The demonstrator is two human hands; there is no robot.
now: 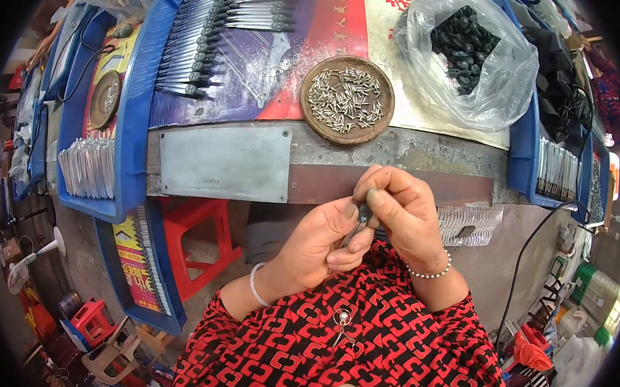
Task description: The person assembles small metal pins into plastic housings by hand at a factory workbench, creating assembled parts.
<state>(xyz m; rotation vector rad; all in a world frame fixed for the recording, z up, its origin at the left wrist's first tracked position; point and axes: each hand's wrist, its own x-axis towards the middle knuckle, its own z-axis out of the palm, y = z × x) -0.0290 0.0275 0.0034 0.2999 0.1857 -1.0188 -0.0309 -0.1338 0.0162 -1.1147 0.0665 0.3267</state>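
My left hand [313, 238] is closed round a slim grey metal piece [350, 237] with a dark upper end. The fingers of my right hand [409, 212] pinch at that dark end, touching the left fingertips. Both hands meet in front of my chest, just this side of the bench edge. The fingers cover most of the piece, so its exact kind does not show. Beyond them on the bench stands a round brown bowl [387, 120] of small silvery rivet-like pins [345, 100].
Slim metal pieces with dark ends [202, 45] lie in rows at the back left. A clear plastic bag [496, 109] holds black parts [465, 43] at the back right. Blue trays [134, 140] flank the bench; a red stool [192, 257] stands below left.
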